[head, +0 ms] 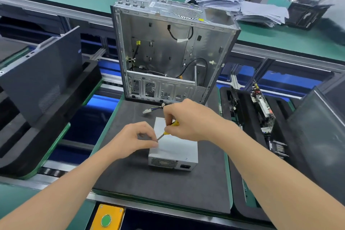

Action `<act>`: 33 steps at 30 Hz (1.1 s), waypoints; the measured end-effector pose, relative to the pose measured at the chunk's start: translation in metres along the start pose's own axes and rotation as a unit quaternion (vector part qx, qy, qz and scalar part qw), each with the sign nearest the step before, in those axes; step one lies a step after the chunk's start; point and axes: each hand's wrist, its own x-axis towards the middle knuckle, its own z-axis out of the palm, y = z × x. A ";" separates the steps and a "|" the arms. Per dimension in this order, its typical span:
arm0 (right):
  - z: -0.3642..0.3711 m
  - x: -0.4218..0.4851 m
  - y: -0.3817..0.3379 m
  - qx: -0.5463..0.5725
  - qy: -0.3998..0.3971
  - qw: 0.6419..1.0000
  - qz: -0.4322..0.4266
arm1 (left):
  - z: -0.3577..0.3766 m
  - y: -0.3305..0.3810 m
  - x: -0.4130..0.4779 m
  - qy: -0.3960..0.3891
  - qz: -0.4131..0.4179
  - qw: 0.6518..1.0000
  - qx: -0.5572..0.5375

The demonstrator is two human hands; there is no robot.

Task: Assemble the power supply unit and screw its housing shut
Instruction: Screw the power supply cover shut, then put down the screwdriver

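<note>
- One PSU (pixel 173 148) lies on the pad (pixel 149 183) under both hands, which hide part of its top.
- One screwdriver (pixel 168 132): the right hand (pixel 188 119) grips its yellow handle, and the left hand (pixel 134 140) pinches its tip.
- One open case (pixel 168 52) stands just beyond the hands, with one white plug (pixel 147 111) between.
- One panel (pixel 43 80) leans far left.
- One green button (pixel 106 220) sits by the left forearm.

Power supply unit (pixel 174 147) on mat (pixel 149 183), chassis (pixel 168 48) behind
</note>
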 end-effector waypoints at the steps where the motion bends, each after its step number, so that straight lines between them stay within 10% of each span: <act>1: 0.000 -0.001 0.005 -0.001 -0.007 1.000 0.015 | 0.001 0.000 0.003 0.003 -0.007 1.000 -0.008; 17: 0.089 -0.027 0.033 0.253 0.060 0.941 0.215 | 0.020 0.001 0.028 0.148 -0.096 0.955 -0.240; 33: 0.130 0.023 -0.086 0.566 -0.001 0.813 0.133 | 0.002 0.000 -0.095 0.263 -0.146 0.929 -0.214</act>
